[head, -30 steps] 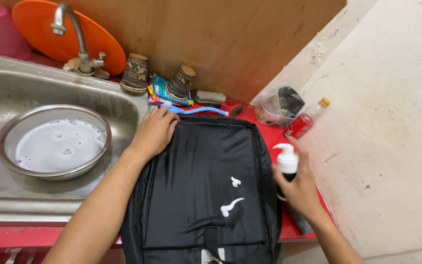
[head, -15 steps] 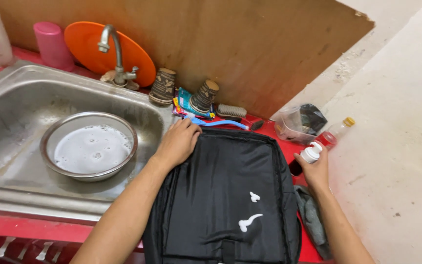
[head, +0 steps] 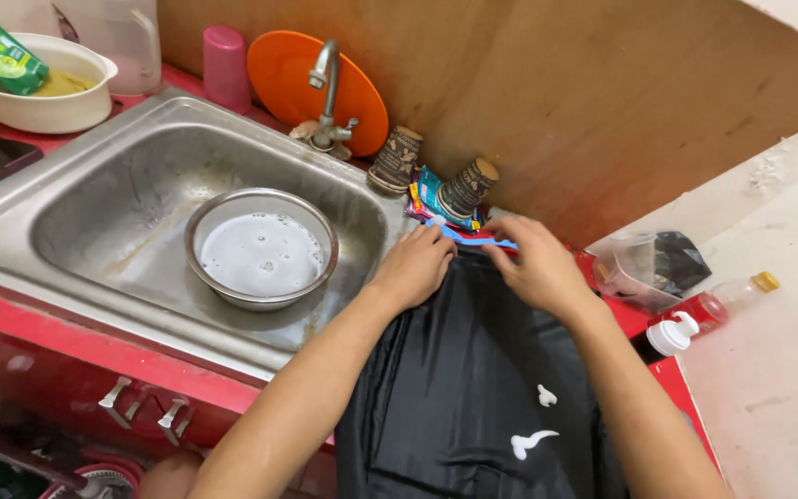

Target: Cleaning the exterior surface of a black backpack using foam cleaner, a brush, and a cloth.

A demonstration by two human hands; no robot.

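Note:
A black bag lies flat on the red counter right of the sink, with two white dabs of soap on it. My left hand rests palm down on the bag's top left edge, fingers spread toward the bristle end of a blue and red toothbrush. My right hand is at the bag's top edge beside it, fingertips pinching the toothbrush handle. A white pump bottle stands on the counter to the right, apart from both hands.
A steel sink holds a metal bowl of soapy water under a tap. Two patterned cups lie by the wooden back wall. A red bottle and clear container sit right; an orange plate leans behind.
My right hand has let go of the pump bottle, which now stands on the counter, and moved left to the toothbrush at the bag's top. The view shifted left and closer.

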